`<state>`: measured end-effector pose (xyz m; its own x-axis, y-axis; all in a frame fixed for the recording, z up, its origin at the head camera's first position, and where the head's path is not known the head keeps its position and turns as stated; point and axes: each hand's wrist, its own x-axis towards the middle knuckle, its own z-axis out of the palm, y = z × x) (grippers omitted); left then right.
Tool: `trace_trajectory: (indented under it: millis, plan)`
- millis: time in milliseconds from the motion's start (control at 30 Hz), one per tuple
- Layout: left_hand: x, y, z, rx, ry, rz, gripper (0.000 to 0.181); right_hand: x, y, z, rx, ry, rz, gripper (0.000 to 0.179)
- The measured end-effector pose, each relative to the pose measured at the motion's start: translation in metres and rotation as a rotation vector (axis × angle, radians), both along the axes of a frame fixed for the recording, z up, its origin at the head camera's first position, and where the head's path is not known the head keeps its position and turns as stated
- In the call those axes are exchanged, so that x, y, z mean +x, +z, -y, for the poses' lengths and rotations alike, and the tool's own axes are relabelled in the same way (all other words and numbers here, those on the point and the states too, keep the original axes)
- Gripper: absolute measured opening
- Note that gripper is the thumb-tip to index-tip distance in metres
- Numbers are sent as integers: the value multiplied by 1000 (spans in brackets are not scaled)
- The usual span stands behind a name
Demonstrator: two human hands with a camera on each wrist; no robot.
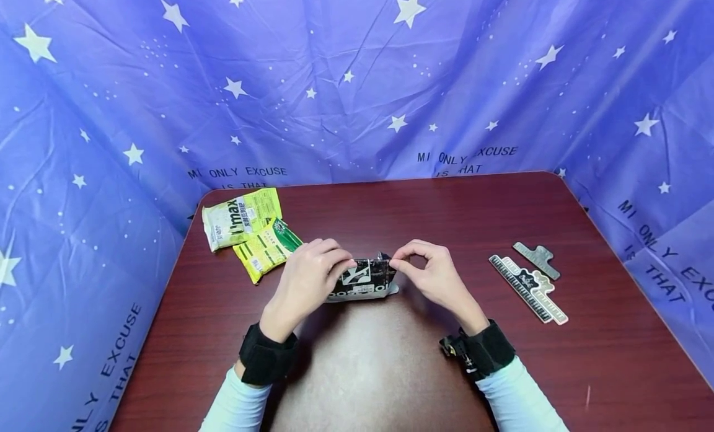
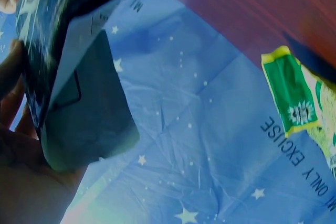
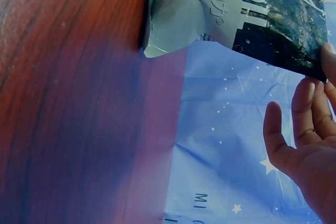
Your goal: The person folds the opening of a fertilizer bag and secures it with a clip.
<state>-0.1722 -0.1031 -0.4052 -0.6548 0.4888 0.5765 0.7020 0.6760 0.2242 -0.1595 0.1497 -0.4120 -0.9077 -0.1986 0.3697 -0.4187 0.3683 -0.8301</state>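
A black and grey printed bag (image 1: 365, 274) stands upright at the middle of the table, its top edge folded over towards the person. My left hand (image 1: 312, 264) pinches the top left corner between thumb and fingers. At the opposite corner, my right hand (image 1: 432, 274) pinches the edge with thumb and forefinger. The right wrist view shows the bag's grey lower part (image 3: 178, 14) and black upper part (image 3: 283, 35), with the right hand's other fingers spread apart. In the left wrist view the bag (image 2: 42, 40) is seen edge-on, its grey side facing away from the palm.
A yellow-green and white packet (image 1: 240, 218) lies at the back left, partly under a yellow and green packet (image 1: 268, 249). On the right lie a grey clip-shaped piece (image 1: 538, 258) and a piano-keyboard-patterned one (image 1: 527, 289). A blue starred curtain (image 1: 346, 110) hangs behind the table (image 1: 613, 357).
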Motion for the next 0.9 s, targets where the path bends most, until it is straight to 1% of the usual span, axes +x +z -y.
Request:
trace_trajectory:
  millis: [100, 333, 467, 700, 767, 900]
  plan:
    - [-2, 5, 8, 22, -13, 16, 6, -2, 1, 1, -8, 4, 0, 8]
    - [-6, 10, 27, 80, -57, 90, 7, -20, -31, -10, -25, 5, -3, 15]
    - [-7, 10, 34, 114, -83, 122, 7, -20, -31, -10, -18, 10, -5, 18]
    - [-4, 3, 40, 139, -113, 179, 5, -17, -35, -10, -20, 16, 2, 14]
    - [-3, 4, 39, 129, -110, 198, 4, -16, -35, -9, -25, 10, 11, 14]
    - [-1, 9, 34, 42, -68, 199, 6, -16, -36, -7, -33, -5, 16, 12]
